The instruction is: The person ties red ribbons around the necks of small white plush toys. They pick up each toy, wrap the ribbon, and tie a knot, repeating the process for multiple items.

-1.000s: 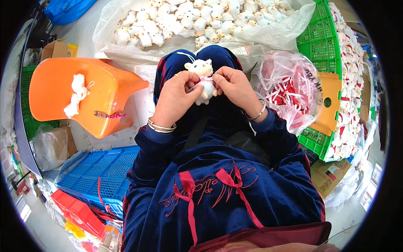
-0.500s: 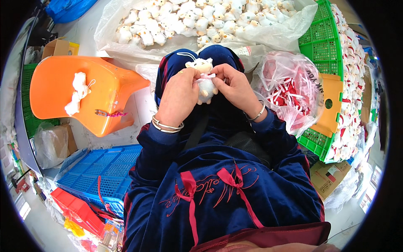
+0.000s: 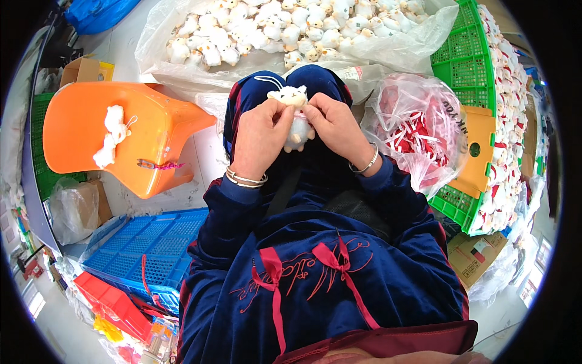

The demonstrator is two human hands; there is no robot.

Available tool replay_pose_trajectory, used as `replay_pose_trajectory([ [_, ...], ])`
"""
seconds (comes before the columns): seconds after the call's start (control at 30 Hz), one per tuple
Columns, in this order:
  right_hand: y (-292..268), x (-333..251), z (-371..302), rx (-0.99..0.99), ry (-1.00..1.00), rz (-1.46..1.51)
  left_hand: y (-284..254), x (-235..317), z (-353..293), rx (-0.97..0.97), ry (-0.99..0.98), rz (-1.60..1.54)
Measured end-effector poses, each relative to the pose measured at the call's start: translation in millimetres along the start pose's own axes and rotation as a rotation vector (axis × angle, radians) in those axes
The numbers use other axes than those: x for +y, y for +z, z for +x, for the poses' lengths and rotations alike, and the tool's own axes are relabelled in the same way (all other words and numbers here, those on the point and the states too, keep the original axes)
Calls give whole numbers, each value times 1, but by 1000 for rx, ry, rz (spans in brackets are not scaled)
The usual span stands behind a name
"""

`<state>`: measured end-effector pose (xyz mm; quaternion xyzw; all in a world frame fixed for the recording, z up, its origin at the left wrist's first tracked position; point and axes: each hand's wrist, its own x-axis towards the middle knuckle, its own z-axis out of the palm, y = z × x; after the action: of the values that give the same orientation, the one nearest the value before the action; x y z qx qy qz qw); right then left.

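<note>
Between my knees I hold a small white plush toy (image 3: 298,134) upright, its cream head up and a white hanging loop trailing above it. A narrow pale pink ribbon shows at its neck. My left hand (image 3: 260,134) pinches at the left side of the neck, thumb against the forefinger. From the other side, my right hand (image 3: 341,130) pinches at the neck too, its thumb and forefinger closed there. The ribbon's ends are mostly hidden by my fingertips.
An orange stool (image 3: 79,127) at left bears white plush pieces (image 3: 115,124) and small snips (image 3: 159,164). A plastic sheet with many plush toys (image 3: 291,30) lies ahead. At right are a bag of red and white ribbons (image 3: 418,136) and a green crate (image 3: 464,60); a blue crate (image 3: 145,242) stands lower left.
My hands have pulled slightly apart at the toy's neck. The pale ribbon bow or loop that showed in front is now mostly covered by my fingers.
</note>
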<state>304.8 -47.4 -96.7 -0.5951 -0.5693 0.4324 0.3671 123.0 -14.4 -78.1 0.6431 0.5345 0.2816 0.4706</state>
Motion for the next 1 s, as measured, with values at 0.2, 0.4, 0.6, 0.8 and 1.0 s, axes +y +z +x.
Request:
replay_pose_trajectory([
  [0.2, 1, -5, -3, 16, -36, -40, 9, -16, -16, 52, -12, -196],
  [0.4, -2, -2, -3, -58, 68, 44, 10, -24, -20, 36, -36, -341],
  [0.6, -8, -6, -6, -116, 70, 237, 7, -25, -16, 45, -121, -378],
  [0.8, -10, -2, -8, -157, 27, 195, 13, -20, -11, 107, -98, -209],
  [1.0, -2, 4, -6, -62, -95, 72, 15, -23, -12, 154, 4, -151],
])
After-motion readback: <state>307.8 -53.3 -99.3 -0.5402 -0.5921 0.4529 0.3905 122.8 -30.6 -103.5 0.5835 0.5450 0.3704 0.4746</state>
